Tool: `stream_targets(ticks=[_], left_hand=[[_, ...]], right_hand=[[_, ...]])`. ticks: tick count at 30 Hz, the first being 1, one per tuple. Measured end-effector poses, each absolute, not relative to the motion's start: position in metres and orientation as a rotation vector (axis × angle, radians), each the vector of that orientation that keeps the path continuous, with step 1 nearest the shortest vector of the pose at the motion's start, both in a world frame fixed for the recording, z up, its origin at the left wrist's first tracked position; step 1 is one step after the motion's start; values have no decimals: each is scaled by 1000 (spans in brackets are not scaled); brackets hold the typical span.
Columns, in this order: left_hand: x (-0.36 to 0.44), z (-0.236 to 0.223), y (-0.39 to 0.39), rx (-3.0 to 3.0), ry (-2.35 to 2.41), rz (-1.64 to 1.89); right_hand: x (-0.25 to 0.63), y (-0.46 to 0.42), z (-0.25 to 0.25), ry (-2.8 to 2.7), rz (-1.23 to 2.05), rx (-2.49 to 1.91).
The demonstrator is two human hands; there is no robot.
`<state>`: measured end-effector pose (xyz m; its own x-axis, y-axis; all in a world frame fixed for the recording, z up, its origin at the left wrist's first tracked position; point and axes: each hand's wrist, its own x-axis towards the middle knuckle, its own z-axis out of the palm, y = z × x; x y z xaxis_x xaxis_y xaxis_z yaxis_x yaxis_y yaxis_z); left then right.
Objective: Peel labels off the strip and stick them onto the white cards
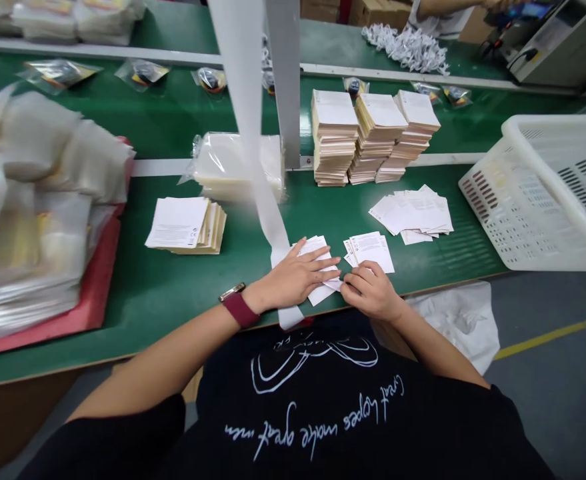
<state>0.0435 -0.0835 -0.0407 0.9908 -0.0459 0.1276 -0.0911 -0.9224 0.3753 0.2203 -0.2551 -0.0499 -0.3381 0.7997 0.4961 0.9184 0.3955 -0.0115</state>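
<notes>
My left hand (300,275) lies flat with fingers spread over a few white printed cards (321,295) near the table's front edge. My right hand (369,291) is closed, its thumb and fingers pinching the corner of a white card (335,285) beside my left fingertips. Just beyond the right hand sits a small pile of printed cards (374,251). Farther right is a loose, fanned heap of cards (415,212). A white strip (267,200) hangs down to the table and passes beside my left hand.
Tall card stacks (336,140) stand at the back, with a shorter stack (180,223) at left. Clear plastic bags (240,163) lie behind. A red tray (100,287) holds filled bags. A white basket (493,193) stands right. Bagged items (210,79) line the conveyor; a person's arm (447,7) shows beyond.
</notes>
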Motion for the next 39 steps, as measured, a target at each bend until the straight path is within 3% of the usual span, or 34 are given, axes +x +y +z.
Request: stream_targets(ticks=[39], left_hand=[[42, -54, -84, 2750, -86, 179]], right_hand=[[193, -270, -41, -2245, -680, -1556]])
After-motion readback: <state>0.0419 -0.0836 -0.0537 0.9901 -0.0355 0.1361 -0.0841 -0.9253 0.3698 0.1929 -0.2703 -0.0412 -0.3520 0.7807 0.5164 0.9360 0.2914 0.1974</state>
